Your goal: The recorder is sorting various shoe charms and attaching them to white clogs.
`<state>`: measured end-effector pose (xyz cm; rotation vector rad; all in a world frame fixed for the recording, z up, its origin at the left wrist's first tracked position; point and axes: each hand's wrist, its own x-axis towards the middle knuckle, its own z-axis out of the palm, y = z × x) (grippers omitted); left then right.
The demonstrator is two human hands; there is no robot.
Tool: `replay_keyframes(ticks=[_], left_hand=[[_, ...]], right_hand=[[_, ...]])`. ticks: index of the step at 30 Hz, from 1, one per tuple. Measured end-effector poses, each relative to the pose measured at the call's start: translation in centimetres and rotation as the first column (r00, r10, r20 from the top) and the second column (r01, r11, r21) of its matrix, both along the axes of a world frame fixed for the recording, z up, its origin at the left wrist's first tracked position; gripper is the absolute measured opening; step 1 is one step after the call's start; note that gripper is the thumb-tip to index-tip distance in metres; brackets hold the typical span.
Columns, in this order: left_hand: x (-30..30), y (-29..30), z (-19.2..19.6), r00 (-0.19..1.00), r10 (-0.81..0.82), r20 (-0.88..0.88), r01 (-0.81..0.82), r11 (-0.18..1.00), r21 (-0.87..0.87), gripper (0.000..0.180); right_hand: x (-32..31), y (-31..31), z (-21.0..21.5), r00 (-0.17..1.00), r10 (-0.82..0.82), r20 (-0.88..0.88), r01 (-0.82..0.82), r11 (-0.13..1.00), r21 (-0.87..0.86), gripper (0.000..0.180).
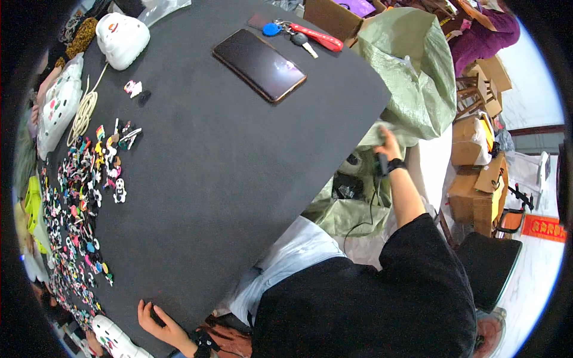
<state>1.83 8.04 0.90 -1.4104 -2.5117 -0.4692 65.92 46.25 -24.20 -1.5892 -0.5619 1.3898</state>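
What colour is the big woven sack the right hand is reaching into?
Pale green, seen in the head view: the woven sack beside the table, with the right hand at its edge.

Right hand [389,145] partly buried in the green sack [412,83], its grasp indeterminable; small charms [77,203] too tiny to identify; white shoe [116,341] cut by the edge.

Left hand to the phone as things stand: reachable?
Probably yes, with a long stretch. The left hand rests flat on the near edge of the black table, and the phone lies near the far edge. The tabletop between them is bare; the small charms lie off to the left.
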Motion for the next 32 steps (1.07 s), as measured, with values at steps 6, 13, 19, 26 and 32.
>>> replay_keyframes(ticks=[6, 13, 19, 26, 32], left_hand=[[-0.9, 0.0, -1.1, 0.999, -0.032, 0.025, 0.032, 0.999, -0.023, 0.021], [-0.4, -0.9, 0.1, 0.999, -0.013, -0.045, 0.011, 0.999, -0.049, 0.020], [-0.6, -0.6, -0.3, 1.000, -0.005, -0.011, 0.004, 1.000, -0.010, 0.020], [0.1, -0.1, -0.8, 1.000, -0.006, -0.002, 0.006, 1.000, -0.006, 0.020], [0.3, 1.3, -0.3, 0.999, -0.011, 0.030, 0.009, 0.999, 0.052, 0.018]], right_hand=[[-1.9, -3.0, -10.3, 0.981, 0.120, -0.153, -0.173, 0.897, -0.407, 0.044], [-9.3, -2.0, -5.7, 0.672, 0.737, 0.074, -0.680, 0.653, -0.333, 0.027], [-4.3, 4.6, -2.7, 0.437, 0.817, 0.375, -0.773, 0.555, -0.309, 0.036], [-1.0, 2.1, -5.2, -0.077, 0.848, 0.524, -0.611, 0.375, -0.697, 0.037], [-0.8, -1.7, -9.7, -0.722, 0.502, 0.476, -0.374, 0.295, -0.879, 0.036]])
